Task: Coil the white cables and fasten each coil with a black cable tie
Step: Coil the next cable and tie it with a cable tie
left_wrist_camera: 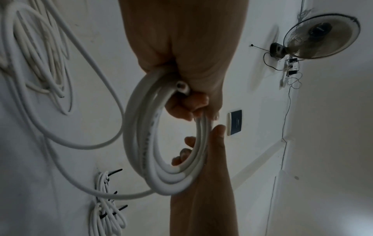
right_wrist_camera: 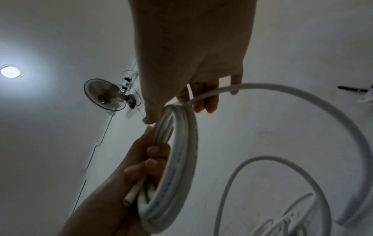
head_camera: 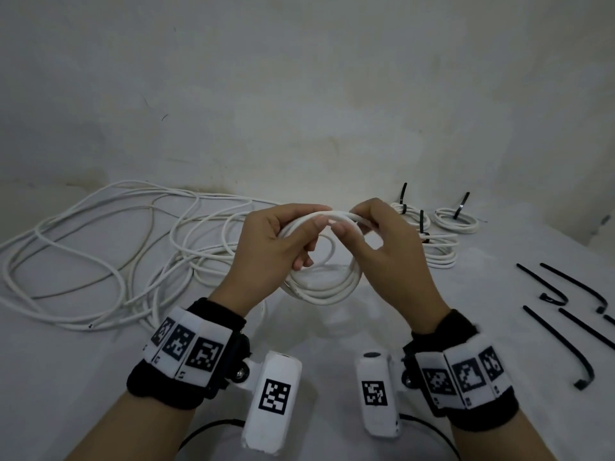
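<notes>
Above the table's middle I hold a coil of white cable (head_camera: 327, 287) upright between both hands. My left hand (head_camera: 309, 241) grips the coil's left top, fingers curled through the loop; the cut cable end (left_wrist_camera: 182, 87) sticks out by its palm. My right hand (head_camera: 352, 224) pinches the top strand at thumb and fingers. In the right wrist view that strand (right_wrist_camera: 322, 111) arcs away from the coil (right_wrist_camera: 181, 159) toward the loose cable. Several loose black cable ties (head_camera: 565, 341) lie at the right.
A sprawl of loose white cable (head_camera: 100, 247) covers the table's left half. Three tied coils (head_camera: 442, 251) with black tie tails standing up sit at the back right, near the wall. A wall fan (left_wrist_camera: 321, 36) hangs overhead.
</notes>
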`<state>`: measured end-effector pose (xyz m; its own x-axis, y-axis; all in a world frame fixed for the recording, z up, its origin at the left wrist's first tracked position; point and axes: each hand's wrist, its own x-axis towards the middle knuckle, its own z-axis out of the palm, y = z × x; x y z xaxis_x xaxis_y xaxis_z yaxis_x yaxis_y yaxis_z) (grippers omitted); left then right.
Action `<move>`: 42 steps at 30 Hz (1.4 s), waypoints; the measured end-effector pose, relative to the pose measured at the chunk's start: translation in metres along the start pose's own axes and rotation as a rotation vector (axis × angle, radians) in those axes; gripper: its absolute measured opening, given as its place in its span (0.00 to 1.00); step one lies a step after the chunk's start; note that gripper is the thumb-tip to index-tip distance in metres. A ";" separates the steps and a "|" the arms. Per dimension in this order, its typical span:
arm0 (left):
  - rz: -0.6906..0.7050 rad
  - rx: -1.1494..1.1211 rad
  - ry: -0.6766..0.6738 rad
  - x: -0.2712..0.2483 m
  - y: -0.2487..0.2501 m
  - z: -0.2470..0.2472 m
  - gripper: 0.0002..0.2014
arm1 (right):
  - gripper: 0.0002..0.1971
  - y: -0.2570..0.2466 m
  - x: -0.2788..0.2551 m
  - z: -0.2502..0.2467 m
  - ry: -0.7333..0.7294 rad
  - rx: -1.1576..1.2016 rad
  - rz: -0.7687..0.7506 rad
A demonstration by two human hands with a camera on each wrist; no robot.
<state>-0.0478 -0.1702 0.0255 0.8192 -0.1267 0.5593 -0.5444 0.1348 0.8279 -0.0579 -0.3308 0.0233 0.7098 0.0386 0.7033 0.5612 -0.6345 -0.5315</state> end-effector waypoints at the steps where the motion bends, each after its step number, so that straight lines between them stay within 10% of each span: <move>1: -0.010 -0.008 -0.006 0.000 -0.001 0.000 0.16 | 0.19 0.000 0.000 0.000 -0.024 0.077 0.026; 13: -0.091 0.004 -0.027 -0.004 -0.003 0.011 0.09 | 0.13 0.000 0.004 -0.005 0.198 0.282 0.129; 28: -0.017 -0.141 0.243 -0.005 -0.007 0.006 0.22 | 0.13 -0.007 -0.002 0.006 -0.094 0.250 0.141; 36: -0.063 -0.173 0.300 -0.005 -0.010 0.008 0.13 | 0.11 -0.021 -0.003 0.014 -0.159 1.124 0.527; 42: -0.078 -0.195 0.299 -0.008 -0.015 0.016 0.12 | 0.29 -0.021 0.001 0.011 -0.251 1.175 0.763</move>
<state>-0.0485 -0.1875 0.0093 0.8891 0.1449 0.4342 -0.4573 0.3249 0.8278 -0.0640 -0.3091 0.0303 0.9798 0.1966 0.0357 -0.0541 0.4330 -0.8998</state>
